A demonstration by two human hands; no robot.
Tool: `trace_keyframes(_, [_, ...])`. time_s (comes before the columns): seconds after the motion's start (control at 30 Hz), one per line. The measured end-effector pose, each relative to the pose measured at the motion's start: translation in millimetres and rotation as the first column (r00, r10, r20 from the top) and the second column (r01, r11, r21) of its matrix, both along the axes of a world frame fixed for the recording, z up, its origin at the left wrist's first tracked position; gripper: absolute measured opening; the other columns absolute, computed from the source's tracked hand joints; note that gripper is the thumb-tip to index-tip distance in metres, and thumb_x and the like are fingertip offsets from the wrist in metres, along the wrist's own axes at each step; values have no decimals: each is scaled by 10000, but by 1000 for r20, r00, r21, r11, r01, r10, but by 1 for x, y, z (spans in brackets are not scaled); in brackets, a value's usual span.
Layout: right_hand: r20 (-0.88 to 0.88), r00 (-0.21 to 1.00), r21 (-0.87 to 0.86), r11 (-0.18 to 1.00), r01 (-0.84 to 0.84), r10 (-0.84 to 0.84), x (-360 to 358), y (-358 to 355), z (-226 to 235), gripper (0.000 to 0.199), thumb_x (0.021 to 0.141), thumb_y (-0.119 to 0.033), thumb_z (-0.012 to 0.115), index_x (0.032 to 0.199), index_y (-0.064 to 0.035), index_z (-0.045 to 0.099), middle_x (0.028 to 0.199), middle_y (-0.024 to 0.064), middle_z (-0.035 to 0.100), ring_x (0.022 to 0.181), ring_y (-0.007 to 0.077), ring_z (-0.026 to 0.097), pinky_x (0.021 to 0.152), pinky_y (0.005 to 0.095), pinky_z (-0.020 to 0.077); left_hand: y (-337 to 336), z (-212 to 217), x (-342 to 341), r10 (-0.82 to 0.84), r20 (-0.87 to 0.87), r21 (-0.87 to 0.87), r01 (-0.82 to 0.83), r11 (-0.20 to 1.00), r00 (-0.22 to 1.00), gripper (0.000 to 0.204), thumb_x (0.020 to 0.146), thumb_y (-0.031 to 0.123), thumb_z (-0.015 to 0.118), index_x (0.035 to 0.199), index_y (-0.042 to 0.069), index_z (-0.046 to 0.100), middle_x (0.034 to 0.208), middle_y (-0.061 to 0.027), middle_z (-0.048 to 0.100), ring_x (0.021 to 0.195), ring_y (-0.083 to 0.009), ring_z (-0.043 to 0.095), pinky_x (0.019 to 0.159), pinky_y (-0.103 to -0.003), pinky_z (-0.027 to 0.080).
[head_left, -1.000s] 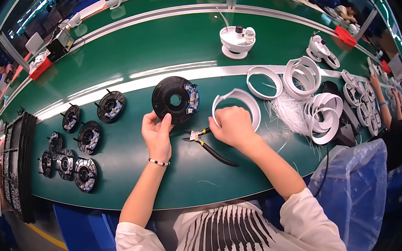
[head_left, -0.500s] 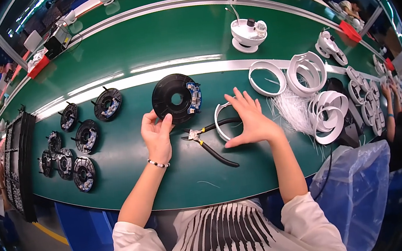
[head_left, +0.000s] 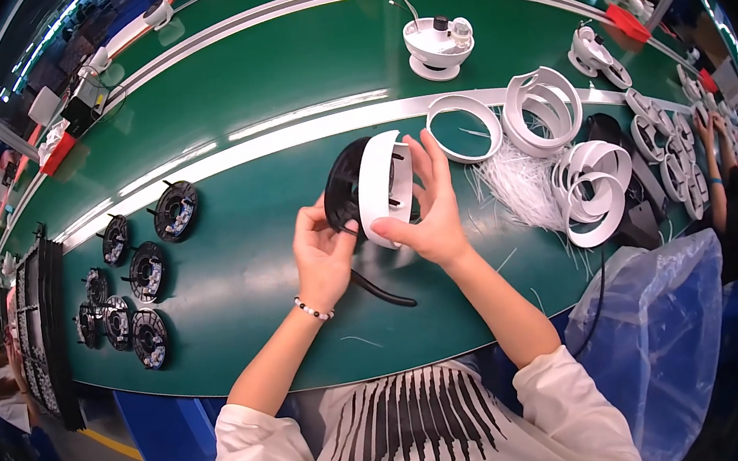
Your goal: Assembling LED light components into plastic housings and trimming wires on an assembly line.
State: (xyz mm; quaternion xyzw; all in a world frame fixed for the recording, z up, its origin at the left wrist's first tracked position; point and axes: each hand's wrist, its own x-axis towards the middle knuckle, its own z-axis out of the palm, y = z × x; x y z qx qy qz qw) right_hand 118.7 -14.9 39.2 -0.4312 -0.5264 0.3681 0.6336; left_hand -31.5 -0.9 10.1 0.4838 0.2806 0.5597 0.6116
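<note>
My left hand (head_left: 322,252) grips the near left edge of a black round plastic disc (head_left: 341,179), thumb in front. The disc is tilted on edge. My right hand (head_left: 436,216) has its fingers and thumb around a white plastic ring (head_left: 375,192), which sits against the disc's right face. Black prongs of the disc show inside the ring. Whether the two parts are seated together I cannot tell. Under my hands lies a pair of cutting pliers; only its black handle (head_left: 384,290) shows, the jaws being hidden.
Several black discs with circuit boards (head_left: 147,272) lie at left, near a black rack (head_left: 40,328). At right are white rings (head_left: 594,193), thin white plastic strips (head_left: 517,188) and a plastic bag (head_left: 648,318). A white round device (head_left: 439,48) stands farther back. A co-worker's arm (head_left: 718,194) is at far right.
My right hand has picked the white ring up off the table and brought it against the disc. My left hand has moved right and turned the disc on edge. The view has shifted slightly.
</note>
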Motion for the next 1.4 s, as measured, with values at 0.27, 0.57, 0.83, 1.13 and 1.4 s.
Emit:
trace_keyframes(0.27, [358,934,53,998,-21,1,-12,-13,-1,1176,477,-320,824,1333,28,96,1347,254,211,1239,307,284,1005,378,261,6,-1,-32,-593,200,-183,624,760,780,756,661,5,611,1316,42,236,1291,-119,357,1175,-223,383,979,-362,311])
trace_keyframes(0.57, [390,916,204,979,12,-93,-19,-15,9,1175,458,-367,815,1329,23,129,1278,215,280,1186,359,276,966,444,260,3,11,-26,-470,517,-225,644,731,715,875,761,691,329,1332,37,219,1336,-142,304,1208,-281,338,1003,-439,286])
trace_keyframes(0.83, [176,984,47,998,-33,24,-14,-13,1,1152,497,-241,831,1342,-1,85,1369,234,163,1233,284,292,1000,370,268,4,20,-20,-217,590,-415,522,745,778,571,856,454,323,1257,49,356,1230,-125,446,1132,-307,428,887,-537,383])
trace_keyframes(1.13, [359,933,48,999,3,-20,-25,-20,0,1124,499,-272,820,1335,13,125,1329,169,221,1207,262,312,981,367,303,-5,8,-22,-372,358,-284,479,830,856,569,882,404,305,1323,50,239,1294,-130,363,1174,-269,388,980,-412,328])
trace_keyframes(1.4, [480,876,115,988,-103,36,-27,-21,6,1178,462,-336,828,1336,12,118,1359,213,196,1237,312,266,998,396,260,1,26,-17,-316,403,-381,471,795,859,697,825,541,305,1304,35,278,1259,-135,399,1126,-233,432,942,-363,371])
